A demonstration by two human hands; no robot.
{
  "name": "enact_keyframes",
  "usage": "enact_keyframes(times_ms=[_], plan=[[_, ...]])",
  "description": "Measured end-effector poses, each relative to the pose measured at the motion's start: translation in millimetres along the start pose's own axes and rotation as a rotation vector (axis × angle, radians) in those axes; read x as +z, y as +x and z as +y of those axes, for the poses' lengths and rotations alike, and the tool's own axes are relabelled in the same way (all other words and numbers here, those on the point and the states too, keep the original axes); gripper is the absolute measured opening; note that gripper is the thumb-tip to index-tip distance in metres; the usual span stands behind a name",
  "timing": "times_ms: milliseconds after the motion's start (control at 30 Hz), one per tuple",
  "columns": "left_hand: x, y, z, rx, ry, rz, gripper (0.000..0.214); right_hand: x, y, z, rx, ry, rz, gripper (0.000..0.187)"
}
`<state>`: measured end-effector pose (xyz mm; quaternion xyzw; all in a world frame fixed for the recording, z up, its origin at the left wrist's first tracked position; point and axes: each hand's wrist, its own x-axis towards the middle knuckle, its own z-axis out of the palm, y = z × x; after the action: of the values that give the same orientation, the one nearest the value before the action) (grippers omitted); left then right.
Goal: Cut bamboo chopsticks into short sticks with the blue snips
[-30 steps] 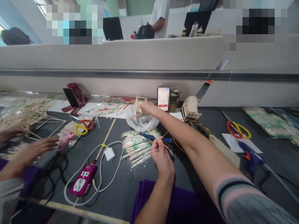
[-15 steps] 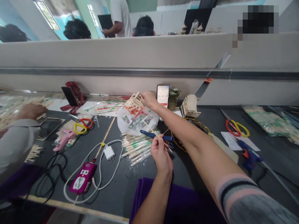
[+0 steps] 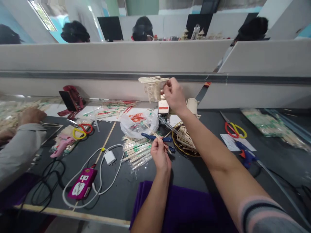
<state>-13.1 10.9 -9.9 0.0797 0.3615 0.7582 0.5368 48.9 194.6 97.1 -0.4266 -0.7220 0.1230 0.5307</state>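
Observation:
My right hand point(image 3: 174, 94) is closed on a small model built of wooden sticks point(image 3: 153, 88), lifted in front of the partition and partly covering a phone point(image 3: 163, 106). Between the thumb and fingers of my left hand point(image 3: 160, 154) are thin wooden sticks point(image 3: 155, 133), pointing up and away. Just beyond that hand lies a dark blue tool point(image 3: 167, 139); its kind is hard to make out. A white plastic bag point(image 3: 126, 124) and packs of wrapped sticks point(image 3: 137, 150) lie beside it. Under my right forearm is a basket of stick pieces point(image 3: 186, 139).
At left are a pink glue gun point(image 3: 63, 146), scissors point(image 3: 82, 131), a purple power bank point(image 3: 83, 183) with a looped white cable, and a co-worker's hand point(image 3: 32, 116). At right lie scissors point(image 3: 233, 129) and a blue glue gun point(image 3: 245, 155). A partition point(image 3: 102, 58) bounds the back.
My right hand has raised the stick model from behind the plastic bag and moved it up and to the right. My left hand still holds the sticks. The camera view has shifted slightly.

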Motion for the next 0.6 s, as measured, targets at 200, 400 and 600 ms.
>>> enact_keyframes(times_ms=[200, 400, 600], plan=[[-0.1, 1.8, -4.7, 0.028, 0.018, -0.047, 0.039, -103.9, -51.5, 5.0, 0.242, 0.282, 0.163, 0.011], [-0.5, 3.7, -7.7, 0.064, 0.046, -0.089, 0.037, -178.2, -86.8, 40.0, 0.589, 0.474, 0.401, 0.015], [-0.3, 5.4, -6.3, 0.091, 0.070, -0.108, 0.037, -192.5, -104.3, 87.7, 0.741, 0.558, 0.580, 0.026]])
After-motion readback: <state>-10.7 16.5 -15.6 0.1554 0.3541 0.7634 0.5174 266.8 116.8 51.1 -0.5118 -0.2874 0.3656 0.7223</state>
